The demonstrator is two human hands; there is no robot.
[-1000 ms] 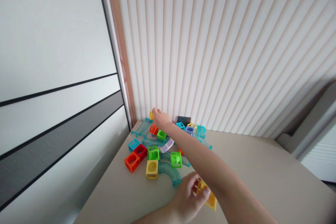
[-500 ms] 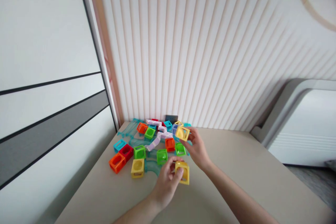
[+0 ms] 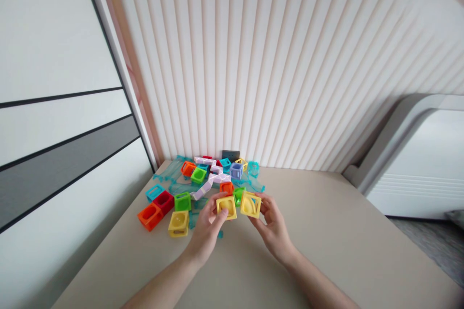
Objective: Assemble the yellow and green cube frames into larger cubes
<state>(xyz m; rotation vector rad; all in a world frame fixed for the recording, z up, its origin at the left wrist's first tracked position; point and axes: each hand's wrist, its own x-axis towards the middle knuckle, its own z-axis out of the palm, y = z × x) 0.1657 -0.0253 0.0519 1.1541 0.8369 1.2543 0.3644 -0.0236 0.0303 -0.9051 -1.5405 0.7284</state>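
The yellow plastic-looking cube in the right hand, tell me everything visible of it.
The yellow plastic-looking cube has a square, open frame with a curved piece inside. The right hand grips it from the right, slightly tilted, one face toward the camera. A narrow gap separates it from the similar yellow cube in the left hand.

Across the back of my feed: one off-white wall (image 3: 232, 58), vertically ribbed; at left, one white panelled unit (image 3: 54, 29) with black lines and a grey band (image 3: 72, 149); between them, one pinkish upright strip (image 3: 135, 77). Furniture: one pale tabletop (image 3: 319, 231) meeting the ribs; at right, one grey-edged white piece (image 3: 424, 154), type unclear to me. Beyond, streaked grey floor (image 3: 420, 239); light soft, shadow low left.
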